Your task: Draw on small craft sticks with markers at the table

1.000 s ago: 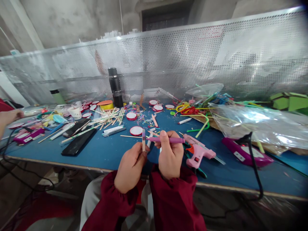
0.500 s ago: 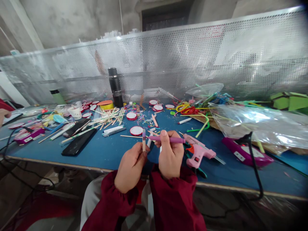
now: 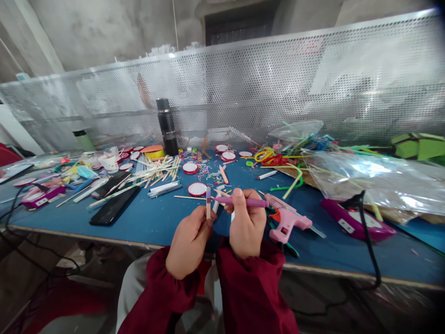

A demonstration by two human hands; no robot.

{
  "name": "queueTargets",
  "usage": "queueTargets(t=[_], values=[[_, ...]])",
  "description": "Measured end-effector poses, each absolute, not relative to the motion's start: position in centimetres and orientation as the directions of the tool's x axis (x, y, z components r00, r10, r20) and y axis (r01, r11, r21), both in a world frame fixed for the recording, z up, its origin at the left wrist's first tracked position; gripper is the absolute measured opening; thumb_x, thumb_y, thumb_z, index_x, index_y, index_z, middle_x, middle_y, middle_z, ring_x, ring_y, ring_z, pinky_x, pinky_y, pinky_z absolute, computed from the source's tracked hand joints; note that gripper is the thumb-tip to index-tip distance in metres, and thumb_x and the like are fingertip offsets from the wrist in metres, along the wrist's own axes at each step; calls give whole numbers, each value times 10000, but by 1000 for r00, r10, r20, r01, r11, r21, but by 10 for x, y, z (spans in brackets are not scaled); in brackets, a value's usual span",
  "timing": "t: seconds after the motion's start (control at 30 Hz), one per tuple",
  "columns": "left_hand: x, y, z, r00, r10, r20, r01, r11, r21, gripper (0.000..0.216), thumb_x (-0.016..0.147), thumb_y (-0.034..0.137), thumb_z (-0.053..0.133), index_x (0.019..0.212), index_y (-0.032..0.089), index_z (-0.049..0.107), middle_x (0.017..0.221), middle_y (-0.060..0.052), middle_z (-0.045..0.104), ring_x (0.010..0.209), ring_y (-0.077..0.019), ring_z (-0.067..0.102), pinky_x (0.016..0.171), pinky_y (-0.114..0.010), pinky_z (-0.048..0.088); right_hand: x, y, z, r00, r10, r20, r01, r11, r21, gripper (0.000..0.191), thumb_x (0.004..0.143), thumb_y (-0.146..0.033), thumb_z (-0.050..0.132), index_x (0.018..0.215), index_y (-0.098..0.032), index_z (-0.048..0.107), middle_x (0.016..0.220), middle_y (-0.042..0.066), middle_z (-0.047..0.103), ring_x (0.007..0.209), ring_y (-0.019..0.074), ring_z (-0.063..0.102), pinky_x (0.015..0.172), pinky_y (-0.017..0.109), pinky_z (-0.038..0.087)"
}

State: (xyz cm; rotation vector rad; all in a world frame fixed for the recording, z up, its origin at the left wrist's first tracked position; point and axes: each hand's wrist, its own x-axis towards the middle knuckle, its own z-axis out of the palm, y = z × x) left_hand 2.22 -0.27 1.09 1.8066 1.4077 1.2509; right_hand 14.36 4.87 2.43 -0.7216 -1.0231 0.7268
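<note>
Upright between the thumb and fingers of my left hand [image 3: 189, 241] is a wooden craft stick [image 3: 208, 204], its upper part coloured purple. My right hand [image 3: 246, 225] is closed around a purple marker pen [image 3: 255, 202], held level with its tip pointing left at the coloured part of the stick. Whether the tip touches the wood I cannot tell. Just right of my right hand lies a pink hot glue gun [image 3: 288, 220]. A red-rimmed white disc [image 3: 197, 189] rests behind the stick.
A black bottle [image 3: 167, 127] stands before the perforated metal screen [image 3: 243, 93]. Craft sticks [image 3: 163, 169], capped markers [image 3: 165, 189] and a black phone [image 3: 114, 206] lie to the left. On the right are clear plastic bags [image 3: 375, 181] and a purple device [image 3: 356, 220] with a black cable.
Both hands, the stick and the marker stay almost where they were. At the far left edge, another person's hand has gone out of view.
</note>
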Motion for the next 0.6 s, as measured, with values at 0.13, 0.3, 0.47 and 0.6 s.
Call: queueTargets(t=[0.13,0.3,0.47,0.6], values=[[22,-3,11,22,940,340,456,-312,833,215,1036,376,455,1033,210,591,833,-7,625,743,-165,535,662,-266,361,144,48,25,319,821,474,-207,549,-810,420,948,-545,648,713,-212,548,566,-61,568,517,97,503,532,235,387],[22,-2,9,24,939,344,452,-317,834,215,1034,376,456,1028,210,592,851,-15,639,768,-172,550,662,-266,365,143,47,25,342,810,477,-186,556,-810,419,947,-541,651,708,-211,551,582,-56,577,543,101,523,553,234,405],[22,-2,9,18,936,351,443,-322,837,215,1034,374,458,1043,210,597,895,-26,655,806,-177,568,667,-265,369,143,47,25,316,820,478,-195,549,-813,412,948,-537,649,713,-213,549,564,-63,562,518,100,502,531,234,387],[22,-3,9,22,938,346,448,-319,835,233,1039,389,451,1039,208,598,869,-21,650,778,-173,556,665,-267,367,142,48,26,328,813,482,-191,557,-808,416,950,-531,649,703,-211,549,581,-57,572,538,103,516,548,237,403]])
